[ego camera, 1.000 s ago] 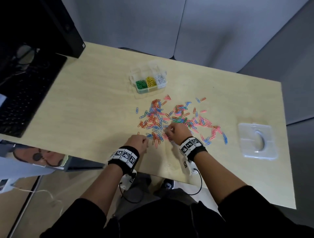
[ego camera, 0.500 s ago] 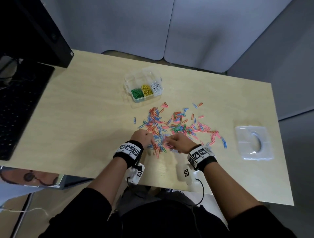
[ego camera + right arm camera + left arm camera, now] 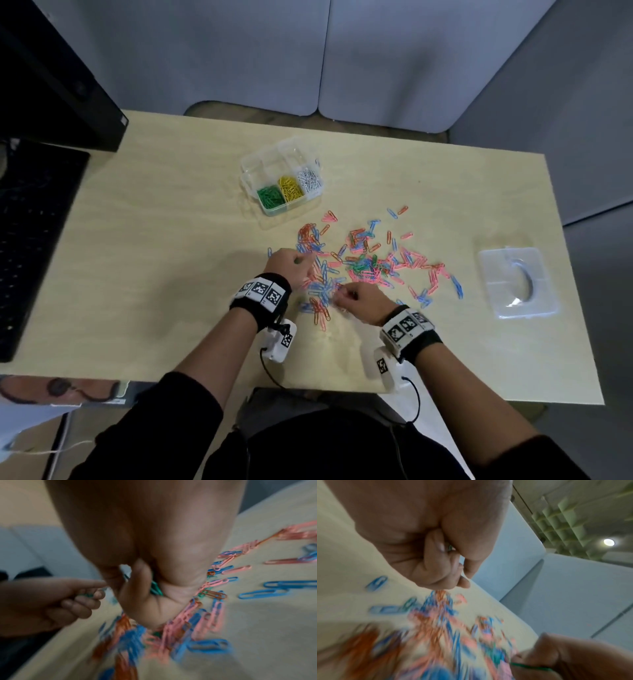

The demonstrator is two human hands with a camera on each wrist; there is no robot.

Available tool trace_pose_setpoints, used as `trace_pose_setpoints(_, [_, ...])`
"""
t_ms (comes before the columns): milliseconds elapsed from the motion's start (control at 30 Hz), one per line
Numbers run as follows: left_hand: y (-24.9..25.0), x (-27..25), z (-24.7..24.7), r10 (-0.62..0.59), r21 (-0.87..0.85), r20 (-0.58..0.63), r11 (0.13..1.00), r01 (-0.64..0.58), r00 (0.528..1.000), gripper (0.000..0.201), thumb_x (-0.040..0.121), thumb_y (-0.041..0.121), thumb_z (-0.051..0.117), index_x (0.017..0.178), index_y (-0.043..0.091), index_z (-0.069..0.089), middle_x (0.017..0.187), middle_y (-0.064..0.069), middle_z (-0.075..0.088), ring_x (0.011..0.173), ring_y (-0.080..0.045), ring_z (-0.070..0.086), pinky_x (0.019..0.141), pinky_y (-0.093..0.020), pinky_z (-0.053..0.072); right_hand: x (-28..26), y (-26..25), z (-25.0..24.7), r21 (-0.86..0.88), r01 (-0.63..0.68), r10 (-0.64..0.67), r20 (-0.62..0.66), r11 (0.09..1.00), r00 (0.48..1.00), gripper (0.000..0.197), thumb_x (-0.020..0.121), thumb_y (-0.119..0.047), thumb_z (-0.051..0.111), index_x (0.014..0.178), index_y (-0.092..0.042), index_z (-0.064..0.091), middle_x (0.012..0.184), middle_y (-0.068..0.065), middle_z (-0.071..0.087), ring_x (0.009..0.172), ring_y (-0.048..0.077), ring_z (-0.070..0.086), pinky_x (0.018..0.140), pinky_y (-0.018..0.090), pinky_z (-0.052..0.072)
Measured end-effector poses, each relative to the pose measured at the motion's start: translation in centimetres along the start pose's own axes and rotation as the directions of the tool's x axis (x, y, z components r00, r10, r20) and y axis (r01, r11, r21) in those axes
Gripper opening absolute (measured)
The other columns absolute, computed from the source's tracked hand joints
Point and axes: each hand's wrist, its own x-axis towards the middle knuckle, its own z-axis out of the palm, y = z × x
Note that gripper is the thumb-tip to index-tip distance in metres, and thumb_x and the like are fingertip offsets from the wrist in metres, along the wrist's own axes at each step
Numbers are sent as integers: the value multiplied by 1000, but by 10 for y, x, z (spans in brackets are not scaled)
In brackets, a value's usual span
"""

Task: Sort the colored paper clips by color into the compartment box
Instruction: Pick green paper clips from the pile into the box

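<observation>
Right hand [image 3: 145, 561] curls round green clips [image 3: 155, 588]. Left hand [image 3: 44, 601] pinches green too, beside it. Pink and blue clips [image 3: 197, 622] litter the table [image 3: 265, 628].

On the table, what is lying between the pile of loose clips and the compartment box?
In the head view, only bare table separates the compartment box from the loose clips; two pink clips lie nearest the box.

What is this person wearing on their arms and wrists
Black sleeves are pushed up the forearms. Each wrist carries a black band topped with white square tiles printed with black-and-white fiducial markers. Below each band hangs a white camera module bearing its own marker, and a thin black cable trails toward the body. The left hand and right hand are bare.
</observation>
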Motion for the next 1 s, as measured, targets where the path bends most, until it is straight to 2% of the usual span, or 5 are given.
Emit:
trace_pose_setpoints(100, [14,24,-26,-28,-63,-119,998,21,992,46,93,45,56,59,14,56,56,-9,51,53,-22,47,59,-28,39,-1,-19,-24,433,-134,107,87,891,990,34,96,-18,43,63,-18,38,58,0,35,45,13,28,43,21,22])
trace_pose_setpoints(300, [56,71,-83,-53,-37,-217,998,46,975,25,94,32,57,74,16,60,69,-4,54,64,-23,49,64,-27,41,23,-70,-78,524,-37,-8,83,851,997,36,100,-16,42,65,-18,36,59,-3,28,48,11,21,41,20,17])
trace_pose_setpoints(500, [62,96,-104,-133,168,-172,973,162,976,25,93,17,57,108,3,70,108,-12,67,106,-29,62,85,-29,47,58,-123,-117,387,42,-32,-32,921,999,29,98,-11,48,75,-3,66,56,-2,37,44,10,29,40,21,24])
trace_pose_setpoints(733, [48,108,-108,-129,62,-78,989,134,989,65,88,-4,43,150,15,35,150,-10,43,135,-28,43,110,-37,40,118,-172,-123,78,60,-59,-22,995,998,27,95,-21,60,76,-4,71,62,9,40,45,18,37,49,26,35])
trace_pose_setpoints(1000, [8,106,-122,-26,-320,-246,946,-56,969,54,88,-12,45,136,13,50,116,-7,63,99,-16,59,87,-26,48,188,-207,-85,-309,18,-72,-164,951,984,26,93,-22,61,102,1,72,89,13,68,86,25,64,85,35,56])
